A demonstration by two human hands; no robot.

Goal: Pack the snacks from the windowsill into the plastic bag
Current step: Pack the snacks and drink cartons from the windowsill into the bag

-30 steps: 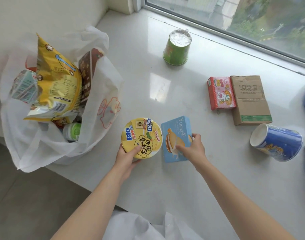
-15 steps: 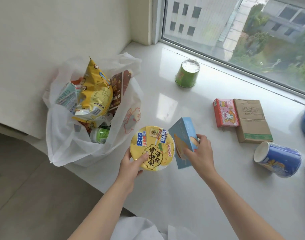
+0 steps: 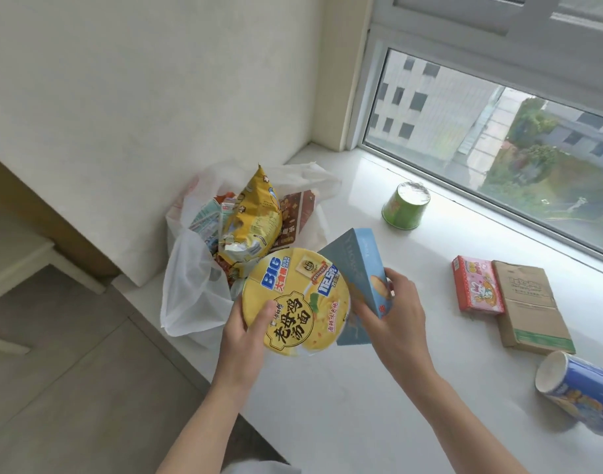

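Left hand (image 3: 245, 331) grips the light, crushable noodle bowl (image 3: 296, 301) by its rim; right hand (image 3: 392, 313) clasps the stiff blue box (image 3: 358, 268), both just beside the plastic bag (image 3: 190, 285).

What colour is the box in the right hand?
Light blue box, held by the right hand; seen in the head view.

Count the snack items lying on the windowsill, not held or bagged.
4: green cup by the window, pink box touching the brown cardboard box, blue cup on its side, cut off by the frame's right edge; more may lie beyond.
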